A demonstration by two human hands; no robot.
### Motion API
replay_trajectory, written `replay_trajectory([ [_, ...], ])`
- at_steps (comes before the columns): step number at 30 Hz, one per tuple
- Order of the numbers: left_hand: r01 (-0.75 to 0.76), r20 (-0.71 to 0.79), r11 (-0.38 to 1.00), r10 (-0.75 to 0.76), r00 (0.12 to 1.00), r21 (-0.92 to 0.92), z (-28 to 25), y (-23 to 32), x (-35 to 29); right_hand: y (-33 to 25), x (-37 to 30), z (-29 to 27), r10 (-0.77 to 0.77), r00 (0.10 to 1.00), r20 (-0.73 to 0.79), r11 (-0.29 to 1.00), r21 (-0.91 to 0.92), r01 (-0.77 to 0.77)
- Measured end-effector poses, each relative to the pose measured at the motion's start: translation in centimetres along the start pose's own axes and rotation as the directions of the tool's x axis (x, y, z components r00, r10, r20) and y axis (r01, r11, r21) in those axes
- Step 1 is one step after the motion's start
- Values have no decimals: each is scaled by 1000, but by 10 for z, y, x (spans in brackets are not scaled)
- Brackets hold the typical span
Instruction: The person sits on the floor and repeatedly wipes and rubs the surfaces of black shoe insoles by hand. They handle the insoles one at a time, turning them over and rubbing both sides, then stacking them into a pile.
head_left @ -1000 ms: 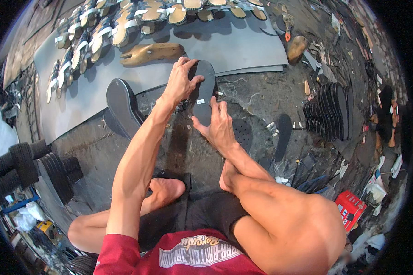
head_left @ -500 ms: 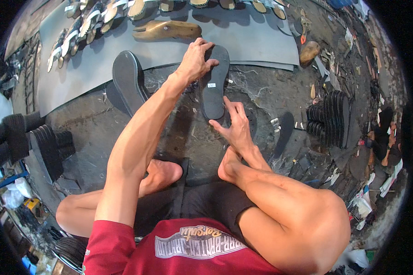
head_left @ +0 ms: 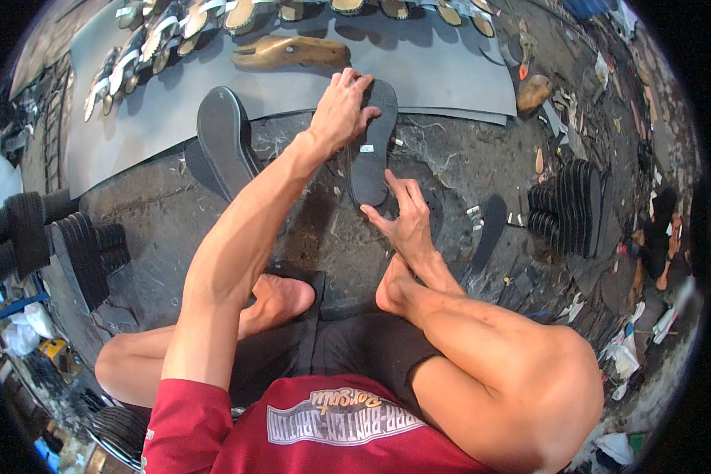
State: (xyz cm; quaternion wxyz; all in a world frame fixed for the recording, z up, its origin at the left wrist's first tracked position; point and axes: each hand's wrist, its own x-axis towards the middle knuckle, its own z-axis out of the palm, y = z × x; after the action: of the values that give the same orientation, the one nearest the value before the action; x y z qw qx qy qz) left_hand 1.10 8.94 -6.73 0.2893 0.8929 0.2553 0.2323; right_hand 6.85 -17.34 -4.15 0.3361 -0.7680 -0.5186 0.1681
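A flat black shoe sole [head_left: 371, 170] with a small white label lies upright in front of me, its far end on the edge of a grey sheet. My left hand [head_left: 342, 112] grips its far part, fingers over the left edge and thumb across the top. At the near, rounded end, my right hand [head_left: 407, 215] holds the rim between thumb and fingers. To the left rests another black sole [head_left: 223, 134], with a darker piece partly under it; my left forearm hides its near end. Beyond my left hand, a wooden shoe last [head_left: 292, 52] lies on its side.
The grey sheet [head_left: 450, 83] carries a row of shoes [head_left: 241, 16] along its far side. Stacked black soles stand at right [head_left: 569, 209] and left [head_left: 79, 261]. A single dark sole [head_left: 490, 229] and another wooden last [head_left: 534, 93] lie at right, near scattered scraps.
Both hands keep their places on the sole, with the left fingers shifting only slightly. The whole view has moved a little; nothing else visibly differs.
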Motion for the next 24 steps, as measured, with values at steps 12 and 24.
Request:
replay_trajectory([
  [12, -317, 463, 890, 141, 875, 328, -10, 68, -45, 61, 142, -114, 182, 981, 62, 905, 379, -191],
  [24, -95, 371, 874, -102, 923, 476, 45, 94, -64, -11, 228, -29, -165, 651, 741, 982, 183, 42],
])
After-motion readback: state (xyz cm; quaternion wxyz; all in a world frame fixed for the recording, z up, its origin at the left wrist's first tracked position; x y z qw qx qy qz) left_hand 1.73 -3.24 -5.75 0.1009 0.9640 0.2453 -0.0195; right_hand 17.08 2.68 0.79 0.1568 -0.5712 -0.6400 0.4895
